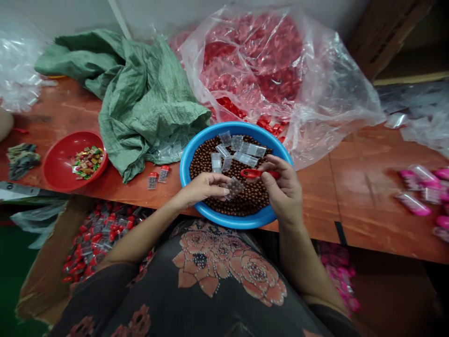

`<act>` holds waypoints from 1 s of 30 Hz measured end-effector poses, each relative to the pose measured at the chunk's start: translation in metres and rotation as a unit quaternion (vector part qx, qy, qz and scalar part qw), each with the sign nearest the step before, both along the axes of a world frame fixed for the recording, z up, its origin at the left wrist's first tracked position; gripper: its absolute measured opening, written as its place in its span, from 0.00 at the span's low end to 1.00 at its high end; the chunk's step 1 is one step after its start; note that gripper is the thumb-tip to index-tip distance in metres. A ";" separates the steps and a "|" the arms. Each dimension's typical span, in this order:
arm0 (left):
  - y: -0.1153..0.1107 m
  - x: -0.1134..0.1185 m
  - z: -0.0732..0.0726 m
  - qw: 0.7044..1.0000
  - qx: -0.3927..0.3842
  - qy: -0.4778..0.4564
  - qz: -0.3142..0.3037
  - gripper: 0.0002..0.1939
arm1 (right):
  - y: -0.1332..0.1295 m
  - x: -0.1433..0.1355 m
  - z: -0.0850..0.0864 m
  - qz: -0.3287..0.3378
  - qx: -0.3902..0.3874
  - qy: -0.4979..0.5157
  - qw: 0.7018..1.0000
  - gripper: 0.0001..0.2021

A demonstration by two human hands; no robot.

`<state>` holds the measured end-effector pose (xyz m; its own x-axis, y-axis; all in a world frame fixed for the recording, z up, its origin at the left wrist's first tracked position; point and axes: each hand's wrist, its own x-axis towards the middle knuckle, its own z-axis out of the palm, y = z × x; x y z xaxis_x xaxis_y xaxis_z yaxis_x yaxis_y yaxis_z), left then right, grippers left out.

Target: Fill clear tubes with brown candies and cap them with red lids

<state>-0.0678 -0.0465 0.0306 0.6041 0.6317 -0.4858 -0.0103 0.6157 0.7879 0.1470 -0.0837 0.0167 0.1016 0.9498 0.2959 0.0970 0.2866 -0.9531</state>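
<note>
A blue basin (pixel 189 145) holds many small brown balls (pixel 245 199) with several clear plastic boxes (pixel 216 162) lying on top. Over its left part, my left hand (pixel 206 187) grips a small clear box (pixel 235 186) between thumb and fingers. Opposite it, my right hand (pixel 284 185) is closed on a red scoop (pixel 251 173), whose bowl points toward the box, a small gap away. What the scoop's bowl holds is too small to tell. Two filled boxes with red caps (pixel 163 174) stand on the table left of the basin.
A red bowl (pixel 52 161) with wrapped pieces and a green sack (pixel 140 93) are at left. A plastic bag (pixel 252 61) of red parts lies behind the basin. Pink-capped containers (pixel 414 204) are at right. Below the table (pixel 368 187), a carton (pixel 45 267) holds red-capped boxes.
</note>
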 end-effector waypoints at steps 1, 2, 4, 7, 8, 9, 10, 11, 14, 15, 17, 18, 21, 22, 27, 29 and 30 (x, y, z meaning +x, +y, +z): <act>0.000 -0.001 0.000 1.000 0.001 -0.002 -0.006 0.20 | 0.000 -0.001 0.000 -0.004 0.005 0.000 1.000 0.20; 0.000 -0.001 0.000 1.000 0.004 -0.004 -0.010 0.20 | 0.000 -0.003 0.000 0.000 0.007 -0.005 1.000 0.19; 0.000 -0.001 0.000 1.000 0.009 -0.008 -0.013 0.20 | 0.000 -0.005 -0.001 0.020 0.001 -0.023 1.000 0.19; 0.000 -0.003 -0.001 1.000 0.010 -0.011 -0.004 0.20 | -0.002 -0.004 0.001 0.034 -0.008 -0.029 0.999 0.20; 0.000 -0.004 -0.002 1.000 0.010 -0.011 0.001 0.20 | -0.003 -0.003 0.002 0.028 -0.006 -0.023 0.999 0.21; 0.000 -0.005 -0.002 1.000 0.011 -0.012 0.004 0.19 | -0.004 -0.001 0.003 0.017 -0.004 -0.017 1.000 0.21; 0.000 -0.006 -0.002 1.000 0.012 -0.012 0.008 0.19 | -0.005 0.000 0.004 0.002 -0.003 -0.012 1.000 0.21; -0.001 -0.007 -0.002 1.000 0.014 -0.012 0.012 0.19 | -0.006 0.001 0.005 -0.014 -0.006 -0.009 1.000 0.21; -0.003 -0.007 0.000 0.999 0.023 -0.013 0.023 0.19 | -0.011 -0.002 0.006 -0.043 -0.040 -0.002 0.998 0.19; -0.005 -0.007 0.000 0.999 0.030 -0.013 0.028 0.19 | -0.012 -0.003 0.006 -0.044 -0.055 -0.004 0.998 0.18; -0.007 -0.006 0.001 0.998 0.051 -0.008 0.040 0.20 | -0.015 -0.006 0.007 -0.037 -0.068 -0.024 0.997 0.15; -0.008 -0.005 0.000 0.997 0.065 -0.004 0.048 0.20 | -0.016 -0.007 0.008 -0.030 -0.065 -0.044 0.996 0.14; -0.011 -0.005 0.000 0.992 0.108 0.013 0.064 0.21 | -0.017 -0.009 0.011 0.014 -0.031 -0.120 0.992 0.14; -0.012 -0.005 -0.001 0.990 0.121 0.021 0.065 0.21 | -0.017 -0.009 0.012 0.030 -0.016 -0.143 0.989 0.16; -0.014 -0.007 0.001 0.981 0.176 0.056 0.052 0.21 | -0.014 -0.005 0.012 0.042 0.010 -0.209 0.977 0.23; -0.014 -0.007 0.001 0.981 0.181 0.053 0.047 0.21 | -0.013 -0.003 0.011 0.024 0.013 -0.229 0.973 0.23; -0.014 -0.007 0.001 0.981 0.180 0.049 0.046 0.21 | -0.012 -0.003 0.011 0.015 0.022 -0.241 0.970 0.23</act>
<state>-0.0750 -0.0607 0.0315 0.4981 0.8225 -0.2745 0.0341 0.2977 0.9540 0.1441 -0.0958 0.0276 -0.0861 0.9354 0.3429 0.5198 0.3358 -0.7855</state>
